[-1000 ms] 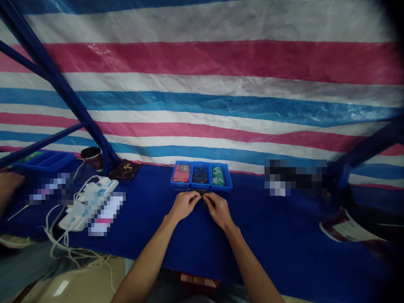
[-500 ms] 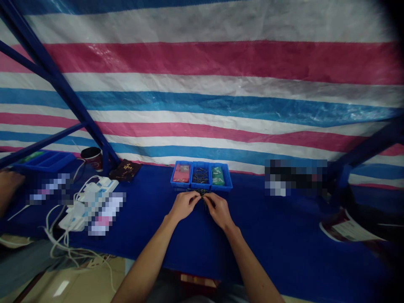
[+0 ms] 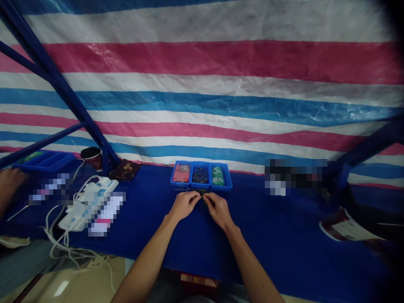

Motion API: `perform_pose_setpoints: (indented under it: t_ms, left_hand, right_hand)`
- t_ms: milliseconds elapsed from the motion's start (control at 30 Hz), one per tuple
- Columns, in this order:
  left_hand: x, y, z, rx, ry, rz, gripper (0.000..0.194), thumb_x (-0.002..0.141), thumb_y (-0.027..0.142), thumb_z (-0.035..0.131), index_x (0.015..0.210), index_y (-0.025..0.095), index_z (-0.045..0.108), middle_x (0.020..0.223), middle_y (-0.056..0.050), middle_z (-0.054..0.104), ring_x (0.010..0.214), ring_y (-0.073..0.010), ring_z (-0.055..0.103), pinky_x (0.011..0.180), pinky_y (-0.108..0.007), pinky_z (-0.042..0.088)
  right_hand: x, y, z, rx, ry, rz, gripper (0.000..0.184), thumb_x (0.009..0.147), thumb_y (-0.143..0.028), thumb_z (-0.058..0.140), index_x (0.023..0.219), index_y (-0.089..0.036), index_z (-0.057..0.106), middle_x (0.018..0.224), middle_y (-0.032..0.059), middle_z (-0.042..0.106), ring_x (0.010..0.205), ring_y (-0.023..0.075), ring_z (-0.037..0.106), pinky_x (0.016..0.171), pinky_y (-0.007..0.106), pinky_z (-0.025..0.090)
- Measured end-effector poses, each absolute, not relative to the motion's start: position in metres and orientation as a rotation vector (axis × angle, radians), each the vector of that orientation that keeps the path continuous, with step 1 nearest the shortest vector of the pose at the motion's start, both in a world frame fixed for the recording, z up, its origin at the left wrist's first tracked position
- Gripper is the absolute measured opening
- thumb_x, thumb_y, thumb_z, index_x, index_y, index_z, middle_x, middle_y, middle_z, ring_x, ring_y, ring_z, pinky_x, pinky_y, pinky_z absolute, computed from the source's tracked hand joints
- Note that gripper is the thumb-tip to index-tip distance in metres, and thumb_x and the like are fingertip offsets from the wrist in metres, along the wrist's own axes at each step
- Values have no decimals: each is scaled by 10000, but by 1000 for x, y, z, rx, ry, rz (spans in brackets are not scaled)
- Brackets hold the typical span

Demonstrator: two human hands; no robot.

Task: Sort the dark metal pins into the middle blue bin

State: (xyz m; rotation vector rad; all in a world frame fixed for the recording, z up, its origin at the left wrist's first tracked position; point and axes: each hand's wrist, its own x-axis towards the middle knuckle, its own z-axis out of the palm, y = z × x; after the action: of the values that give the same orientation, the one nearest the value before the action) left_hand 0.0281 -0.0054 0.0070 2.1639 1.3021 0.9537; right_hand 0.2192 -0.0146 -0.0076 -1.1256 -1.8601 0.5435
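Note:
My left hand (image 3: 183,206) and my right hand (image 3: 218,208) meet fingertip to fingertip over the blue table (image 3: 202,244). Both are closed in a pinch, and whatever lies between the fingertips is too small to make out. Thin dark pieces like screws (image 3: 202,191) lie loose just behind and below the fingers, partly covered by them. Right behind stands a blue three-part bin (image 3: 231,185). Its left compartment holds a pink bag (image 3: 181,174), the middle one many dark screw-like pieces (image 3: 200,174), and the right one a green bag (image 3: 217,176) with pale bits.
To the left lie a white power strip (image 3: 90,202), tangled cables (image 3: 52,233), a dark packet (image 3: 125,170) and a cup (image 3: 92,159). Another person's hand (image 3: 11,187) is at the far left by a blue tray (image 3: 50,162). A dark red container (image 3: 344,227) sits at right.
My hands stay almost where they were, still pinched together. At the far left the other person's hand has shifted slightly.

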Motion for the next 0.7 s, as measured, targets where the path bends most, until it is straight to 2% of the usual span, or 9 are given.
perform_pose_setpoints:
  t_ms: [467, 700]
  left_hand:
    - [29, -5, 6, 2157, 1297, 962, 256, 983, 353, 522, 983, 208, 733, 822, -36, 739, 706, -158, 652, 708, -244, 481]
    - [29, -5, 7, 2164, 1285, 960, 228, 979, 332, 537, 982, 213, 732, 819, -21, 739, 680, -148, 649, 690, -236, 473]
  right_hand:
    - [219, -14, -6, -1143, -1869, 543, 243, 1008, -335, 477, 1016, -236, 700, 963, 55, 731, 852, 204, 694, 745, 294, 533]
    - [219, -14, -8, -1145, -1853, 544, 246, 1004, -352, 493, 1077, -245, 702, 989, 56, 732, 814, 194, 693, 729, 295, 544]
